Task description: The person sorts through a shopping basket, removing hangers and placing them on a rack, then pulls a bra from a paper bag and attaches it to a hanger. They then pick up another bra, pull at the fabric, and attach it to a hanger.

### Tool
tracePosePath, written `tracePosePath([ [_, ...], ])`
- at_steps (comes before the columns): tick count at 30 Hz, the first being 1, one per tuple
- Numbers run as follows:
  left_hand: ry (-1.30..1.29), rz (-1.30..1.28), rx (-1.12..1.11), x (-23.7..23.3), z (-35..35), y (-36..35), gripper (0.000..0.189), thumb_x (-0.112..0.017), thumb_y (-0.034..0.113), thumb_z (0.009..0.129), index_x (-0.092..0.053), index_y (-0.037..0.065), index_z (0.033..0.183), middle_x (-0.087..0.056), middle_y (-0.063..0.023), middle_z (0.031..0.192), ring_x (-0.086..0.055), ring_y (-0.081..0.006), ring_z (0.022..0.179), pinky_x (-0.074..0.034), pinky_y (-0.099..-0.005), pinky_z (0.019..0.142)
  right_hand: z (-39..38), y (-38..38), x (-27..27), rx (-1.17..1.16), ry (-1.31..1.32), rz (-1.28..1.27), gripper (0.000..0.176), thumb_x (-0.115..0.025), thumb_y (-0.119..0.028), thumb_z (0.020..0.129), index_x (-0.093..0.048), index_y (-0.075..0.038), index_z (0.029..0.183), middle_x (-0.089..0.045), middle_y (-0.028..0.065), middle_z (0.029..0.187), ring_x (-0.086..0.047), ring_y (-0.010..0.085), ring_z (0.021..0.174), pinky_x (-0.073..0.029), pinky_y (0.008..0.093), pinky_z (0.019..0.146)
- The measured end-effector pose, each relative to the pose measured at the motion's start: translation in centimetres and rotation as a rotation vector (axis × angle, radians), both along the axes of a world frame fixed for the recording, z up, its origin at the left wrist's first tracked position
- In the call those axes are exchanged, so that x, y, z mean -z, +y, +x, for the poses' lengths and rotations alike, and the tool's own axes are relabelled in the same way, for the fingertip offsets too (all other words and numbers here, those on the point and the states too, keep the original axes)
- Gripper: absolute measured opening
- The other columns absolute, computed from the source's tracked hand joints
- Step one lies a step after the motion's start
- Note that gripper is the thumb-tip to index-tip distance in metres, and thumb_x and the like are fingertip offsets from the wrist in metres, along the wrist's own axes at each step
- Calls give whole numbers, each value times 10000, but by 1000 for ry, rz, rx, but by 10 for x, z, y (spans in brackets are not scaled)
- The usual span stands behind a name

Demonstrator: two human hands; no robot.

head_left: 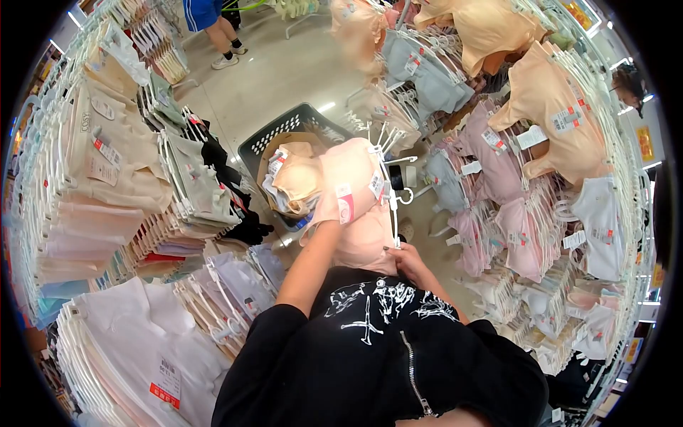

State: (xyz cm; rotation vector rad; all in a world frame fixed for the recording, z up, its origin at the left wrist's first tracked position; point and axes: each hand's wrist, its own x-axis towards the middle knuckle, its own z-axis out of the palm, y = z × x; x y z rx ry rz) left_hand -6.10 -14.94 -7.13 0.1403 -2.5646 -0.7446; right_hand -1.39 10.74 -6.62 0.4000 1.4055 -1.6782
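Several pink bras [359, 171] on white hangers are bunched together in front of my body, with tags showing on them. My left hand [326, 226] reaches in among the pink cups, its fingers hidden by the fabric. At the right edge of the bunch, my right hand [403, 257] has its fingers closed on the pink fabric beside a hanger. Just beyond stands a dark shopping basket [254, 151] with a cardboard box [269, 148] inside, which holds beige bras [297, 178]. The hanger hooks [404, 196] stick out to the right.
Racks of pale garments [117, 142] line the left side. On the right hang beige, grey, pink and white bras [562, 107]. Another person's legs [222, 39] show at the top left on the tiled floor [242, 89].
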Motion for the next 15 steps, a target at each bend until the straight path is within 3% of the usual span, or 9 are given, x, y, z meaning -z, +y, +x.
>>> tracePosePath([
  [7,-2,17,-21,-4,-12,-16,355,-603,322,684,-588,72,935,-616,-147,811,-588,-319,747,-473,-400,662,-31,-10,-7,173,102,-90,189,-552,-92,825,-573,5,986,-612,76,937,-579,153,833,-454,275,761],
  [11,-1,15,-30,-7,-23,-30,358,-603,325,684,-590,73,938,-617,-147,816,-588,-318,752,-472,-400,666,-53,-21,-1,123,183,-72,169,-535,-95,840,-576,2,972,-609,56,917,-572,129,809,-452,260,740],
  [15,-2,7,-42,-9,-37,-51,361,-603,328,684,-592,75,940,-617,-147,821,-588,-317,757,-472,-399,669,-72,-41,-11,119,206,-49,151,-592,-123,809,-597,-5,902,-595,27,809,-546,100,726,-431,232,642],
])
